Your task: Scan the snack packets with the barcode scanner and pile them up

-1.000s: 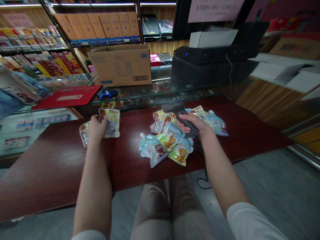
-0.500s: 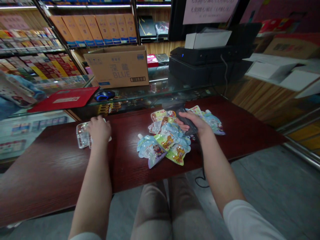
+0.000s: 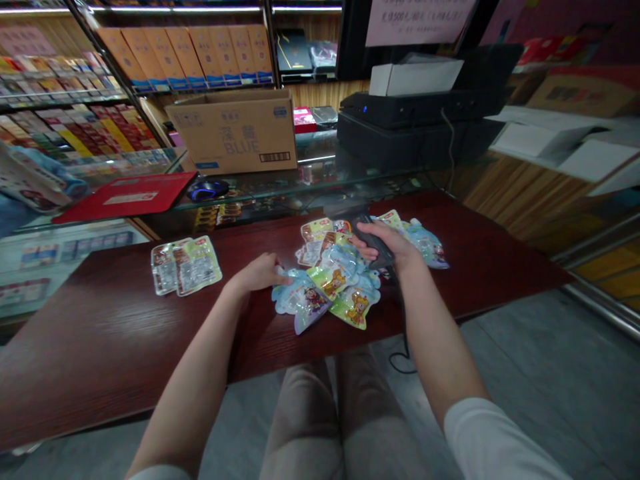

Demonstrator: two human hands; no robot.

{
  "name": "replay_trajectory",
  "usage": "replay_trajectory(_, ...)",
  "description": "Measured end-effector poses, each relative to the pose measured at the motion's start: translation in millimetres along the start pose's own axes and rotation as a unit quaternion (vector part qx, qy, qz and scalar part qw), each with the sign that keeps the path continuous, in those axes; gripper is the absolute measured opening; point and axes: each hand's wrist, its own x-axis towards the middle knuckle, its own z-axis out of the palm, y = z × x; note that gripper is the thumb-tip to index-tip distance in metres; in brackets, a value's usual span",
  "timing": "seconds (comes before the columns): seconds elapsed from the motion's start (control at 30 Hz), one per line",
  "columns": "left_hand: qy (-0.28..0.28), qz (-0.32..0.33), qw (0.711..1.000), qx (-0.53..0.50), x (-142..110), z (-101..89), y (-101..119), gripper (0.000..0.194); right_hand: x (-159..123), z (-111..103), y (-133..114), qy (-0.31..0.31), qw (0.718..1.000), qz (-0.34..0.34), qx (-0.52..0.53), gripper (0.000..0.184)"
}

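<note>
- The dark red tabletop spreads in front of your knees and carries everything you handle.
- On it, the heap of pouches lies between your two hands, partly tucked under the right one.
- Two flat packets overlap on your left, well apart from that heap and from your left hand.
- The purple-edged pouch forms the heap's left edge, just right of your left hand, clearly the nearer one. Its long axis slants from the spout end, far and left, down to the right and toward you.
- Your right hand is wrapped around the grip of a black scanner, held above the heap; the scanner's front end is blurred, so its exact aim is hard to judge.
- Your left hand is narrowly curled, fingertips on the pouch's spout end; whether they pinch it, you cannot tell from this view.
</note>
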Motion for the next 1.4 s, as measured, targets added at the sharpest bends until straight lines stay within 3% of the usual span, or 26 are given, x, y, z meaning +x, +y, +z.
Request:
replay_trajectory(0.23,0.062,-0.056,0.98,-0.178,0.0,-2.4,-2.6,0.045,0.2,-1.3,2.0,0.01,1.0,0.001,-0.004,0.041)
replay_trajectory(0.37,0.163,-0.079,0.917,-0.356,2.2,0.8,9.6,0.05,-0.6,-0.9,0.5,-0.001,1.0,0.014,-0.02,0.043)
replay_trajectory(0.43,0.168,-0.084,0.89,-0.415,2.8,2.7,14.3,0.044,-1.0,-0.2,-0.1,0.0,1.0,0.015,-0.025,0.043)
replay_trajectory(0.57,0.166,-0.084,0.878,-0.441,2.4,6.0,14.6,0.032,0.0,0.0,1.0,0.015,1.0,0.013,-0.023,0.04)
replay_trajectory(0.67,0.207,-0.055,0.86,-0.463,5.9,7.0,8.2,0.034,1.7,-0.5,2.4,0.011,1.0,0.01,-0.022,0.041)
replay_trajectory(0.8,0.32,-0.069,0.79,-0.519,18.0,9.0,-3.4,0.041,3.3,2.3,2.4,-0.017,0.999,0.019,-0.034,0.042)
replay_trajectory(0.93,0.267,-0.11,0.738,-0.61,26.1,12.3,-8.6,0.034,4.6,8.4,3.3,-0.016,0.999,0.011,-0.038,0.041)
replay_trajectory(1.07,0.281,-0.069,0.705,-0.648,28.1,12.3,-5.3,0.035,4.5,11.3,6.9,-0.017,0.999,0.014,-0.038,0.039)
replay_trajectory(1.4,0.249,-0.07,0.725,-0.638,26.1,10.5,-2.0,0.035,-0.6,10.4,10.2,-0.052,0.996,0.054,-0.041,0.031)
